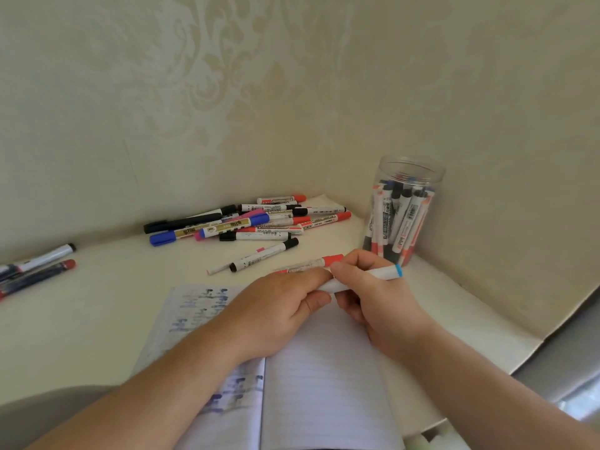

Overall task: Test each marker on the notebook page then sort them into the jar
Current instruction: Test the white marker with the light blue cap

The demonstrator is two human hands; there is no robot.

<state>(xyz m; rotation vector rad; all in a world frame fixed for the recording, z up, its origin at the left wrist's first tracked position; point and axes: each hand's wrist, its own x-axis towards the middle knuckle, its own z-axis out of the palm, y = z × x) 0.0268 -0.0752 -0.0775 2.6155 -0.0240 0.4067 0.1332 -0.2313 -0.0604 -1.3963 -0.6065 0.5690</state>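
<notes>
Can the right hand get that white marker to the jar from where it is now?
Probably yes: the jar stands open-topped just beyond the right hand, nothing between, though the left hand also grips the white marker.

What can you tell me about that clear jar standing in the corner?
The jar is a tall cylinder of clear material, plastic by the look of it, standing upright and open at the top, with no lid on it. It sits on the pale table in the corner where the two papered walls meet, beyond the right hand. It is packed with markers standing on end, mostly white barrels with black, blue and red caps or ends. Neither hand touches it.
</notes>
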